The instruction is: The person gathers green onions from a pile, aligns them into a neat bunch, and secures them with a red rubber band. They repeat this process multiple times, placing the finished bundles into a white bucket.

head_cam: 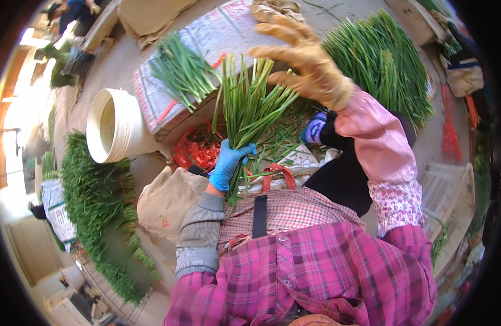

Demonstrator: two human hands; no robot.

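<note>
My left hand point(230, 163), in a blue disposable glove, is closed round a bunch of long green leafy stalks, likely garlic chives point(250, 102). The pale cut ends fan out upward and the leaf tips hang below the fist. My right hand point(303, 61), in a tan work glove, is raised just right of the stalk ends with its fingers spread, slightly blurred. A smaller green bundle point(183, 69) lies on a cloth-covered block point(153, 93) with a red strip running under it. A heap of red plastic ties point(197, 146) is below the block.
A white plastic bucket point(132, 126) stands left of the block. Large stacks of greens lie at the left point(96, 203) and upper right point(380, 69). Loose leaves litter the floor by my purple shoe point(315, 128). Another person point(73, 16) is at the upper left.
</note>
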